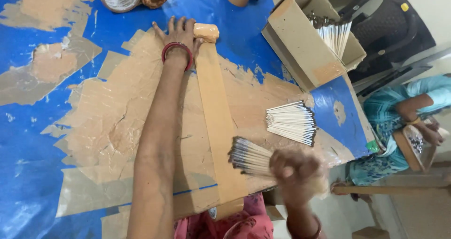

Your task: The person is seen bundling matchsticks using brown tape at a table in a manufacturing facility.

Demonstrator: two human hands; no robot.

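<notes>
On the taped surface [47, 140] — left hand [181, 34] flat, pinning the tape strip [216, 121]; right hand [296, 171] gripping the stick bundle [249, 157] — best squared across the strip.

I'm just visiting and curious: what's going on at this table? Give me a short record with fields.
Left hand: stretched forward, pressing the far end of a brown tape strip near its roll
Right hand: blurred, gripping a bundle of thin sticks with dark tips
Loose sticks: second bundle lying on the table, apart from the hand
Cardboard box: open, more sticks inside
Table: blue, patched with brown tape
Nearby: another person seated at right
</notes>
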